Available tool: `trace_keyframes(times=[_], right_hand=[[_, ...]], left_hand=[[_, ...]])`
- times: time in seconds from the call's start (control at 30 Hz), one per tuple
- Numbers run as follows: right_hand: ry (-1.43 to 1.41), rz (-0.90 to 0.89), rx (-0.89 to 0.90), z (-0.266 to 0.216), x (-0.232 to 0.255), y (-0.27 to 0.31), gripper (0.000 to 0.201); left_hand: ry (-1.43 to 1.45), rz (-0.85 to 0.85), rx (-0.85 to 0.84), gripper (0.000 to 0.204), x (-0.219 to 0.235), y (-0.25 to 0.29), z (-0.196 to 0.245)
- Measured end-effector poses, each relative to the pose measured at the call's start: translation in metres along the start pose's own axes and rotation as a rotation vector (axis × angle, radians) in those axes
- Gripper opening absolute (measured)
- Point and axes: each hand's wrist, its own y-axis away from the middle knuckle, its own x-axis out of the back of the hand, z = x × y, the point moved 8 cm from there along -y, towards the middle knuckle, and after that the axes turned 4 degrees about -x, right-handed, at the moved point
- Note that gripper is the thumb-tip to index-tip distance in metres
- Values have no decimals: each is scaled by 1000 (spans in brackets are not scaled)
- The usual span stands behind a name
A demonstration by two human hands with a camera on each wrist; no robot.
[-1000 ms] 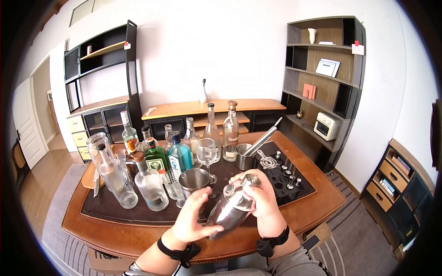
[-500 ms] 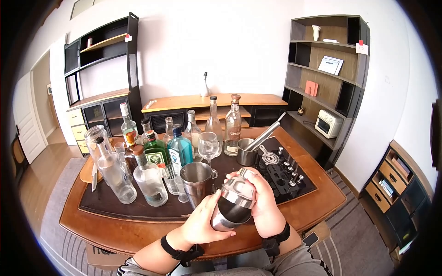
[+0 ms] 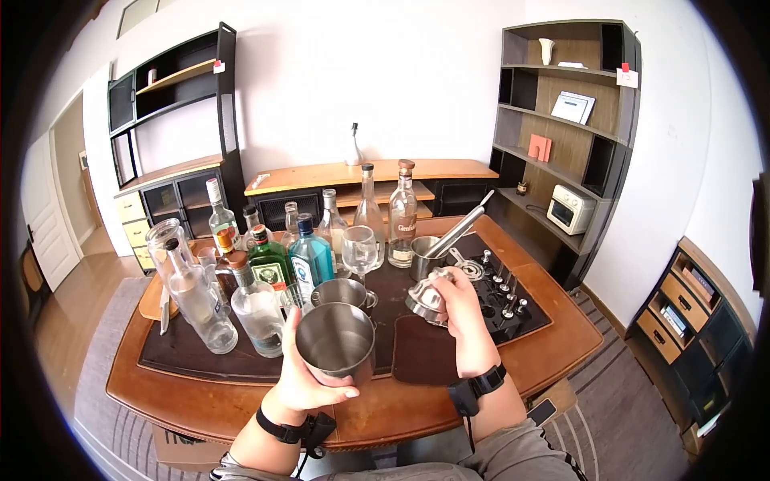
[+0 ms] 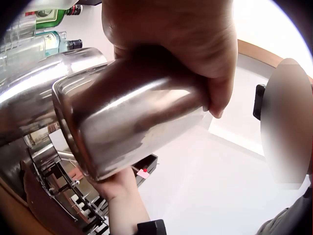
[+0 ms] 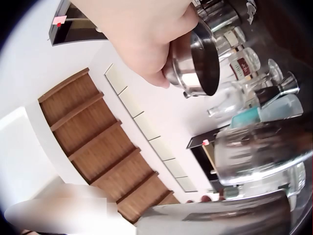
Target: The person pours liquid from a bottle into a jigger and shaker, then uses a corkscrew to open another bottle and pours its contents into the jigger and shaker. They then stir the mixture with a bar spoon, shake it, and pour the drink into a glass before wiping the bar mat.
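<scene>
My left hand [image 3: 301, 385] grips an open steel shaker cup [image 3: 337, 341], tilted so its inside shows; the left wrist view has the cup's side [image 4: 132, 112] close up. To the right, my right hand [image 3: 465, 305] holds the steel shaker top [image 3: 427, 301] by its upper part. The top's hollow underside [image 5: 208, 63] shows in the right wrist view. Cup and top are apart. Just behind the held cup stands another steel cup [image 3: 343, 293] with a handle.
Several bottles [image 3: 261, 309] crowd the left of the table [image 3: 233, 417]. A stemmed glass [image 3: 361, 250] stands behind the steel cups. At the right are a steel container [image 3: 425, 260] with long tools in it and a black mat [image 3: 501, 321] with small metal tools.
The shaker top has come off the cup. My left hand has moved left with the cup, its mouth now visible, and my right hand has moved up and right with the top.
</scene>
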Motion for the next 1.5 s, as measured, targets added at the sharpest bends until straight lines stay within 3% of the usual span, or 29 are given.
trace_keyframes(times=[0.03, 0.07, 0.17, 0.3, 0.37, 0.53, 0.57, 0.67, 0.7, 0.8, 0.87, 0.93, 1.0, 1.2, 1.3, 1.4, 1.43, 1.5], right_hand=[[124, 30, -103, 12, 2, 1, 17], [173, -72, -15, 29, 3, -14, 25], [791, -101, 36, 34, -7, -8, 47], [1052, -321, -143, 59, -7, -5, 49], [1236, -372, -169, 52, -12, 7, 48], [1449, -468, -128, 50, -14, 15, 50], [1445, -479, -129, 50, -16, 16, 50], [1311, -374, 155, 27, -33, 21, 51], [1157, -375, 190, 19, -44, 26, 63], [739, -480, 106, 37, -69, 31, 81], [633, -485, 48, 61, -82, 34, 94], [401, -576, 184, 80, -97, 32, 102], [586, -466, 195, 104, -98, 24, 107], [478, -357, 81, 118, -109, 38, 110], [470, -337, 254, 105, -111, 42, 108], [357, -364, 193, 90, -109, 48, 106], [416, -364, 270, 87, -102, 42, 104], [274, -350, 281, 59, -97, 47, 103]], left_hand=[[-89, -3, -71, 142, 7, -1, 5], [-153, 46, -102, 141, 16, -1, 8], [-209, 154, -199, 141, 31, -3, 23], [-157, 321, -217, 140, 52, -11, 42], [-138, 436, -201, 137, 60, -18, 51], [-191, 462, -108, 135, 70, -24, 51], [-217, 461, -107, 135, 70, -24, 50], [-287, 450, -116, 132, 73, -23, 49], [-312, 454, -115, 131, 75, -23, 49], [-356, 480, -98, 127, 81, -23, 47], [-353, 518, -70, 125, 82, -23, 47], [-323, 571, -33, 123, 82, -22, 48], [-327, 565, -39, 122, 84, -20, 47], [-337, 531, -45, 121, 79, -22, 49], [-336, 510, -36, 120, 77, -23, 48], [-379, 479, -23, 120, 73, -24, 48], [-447, 453, -38, 120, 77, -23, 44], [-543, 414, -114, 120, 78, -23, 39]])
